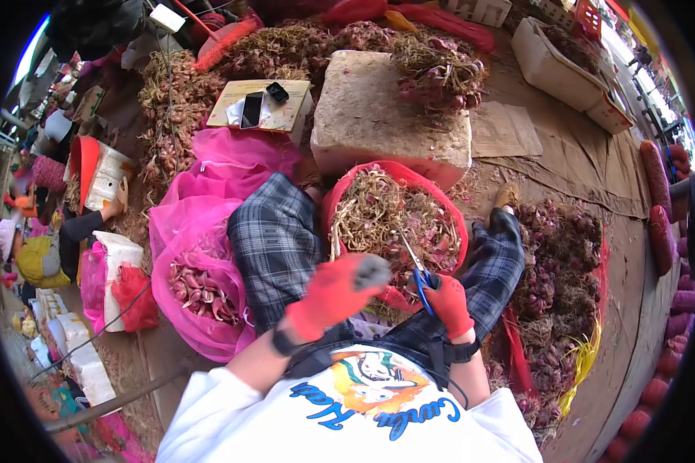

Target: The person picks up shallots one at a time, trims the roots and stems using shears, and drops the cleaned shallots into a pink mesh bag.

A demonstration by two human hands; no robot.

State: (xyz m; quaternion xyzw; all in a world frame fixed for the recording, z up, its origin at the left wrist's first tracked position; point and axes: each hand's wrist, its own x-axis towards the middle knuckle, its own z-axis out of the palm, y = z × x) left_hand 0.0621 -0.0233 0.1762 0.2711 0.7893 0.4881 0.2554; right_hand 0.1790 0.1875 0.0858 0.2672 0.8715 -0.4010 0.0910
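Plainly, the right hand [449, 305] is gripping scissors [421, 279] near mid-frame, its fingers closed about the blue handles, the blades pointing up-frame over the tub [455, 216]; that hold is probably leaving the blades free to work. To its left, the left hand [328, 296] is hanging over the tub's lower edge, fingers partly curled; blur is hiding the fingertips, so I cannot tell whether it is holding anything. At centre, the tub is sitting between the left leg [274, 239] and the right leg [496, 258], apparently to stay under both hands, and dry stalks [355, 212] are lying in it. Left of centre, a pink bag [201, 185] is resting beside the left leg with loose bulbs [203, 287] inside, seemingly for easy reach. Bunches [560, 270] are lying at right, presumably handy too. At upper centre, a block [363, 108] is bearing another bunch [444, 73], likely as a raised stand. At upper left, a phone [251, 110] is lying on a box [224, 100], perhaps to avoid the litter.
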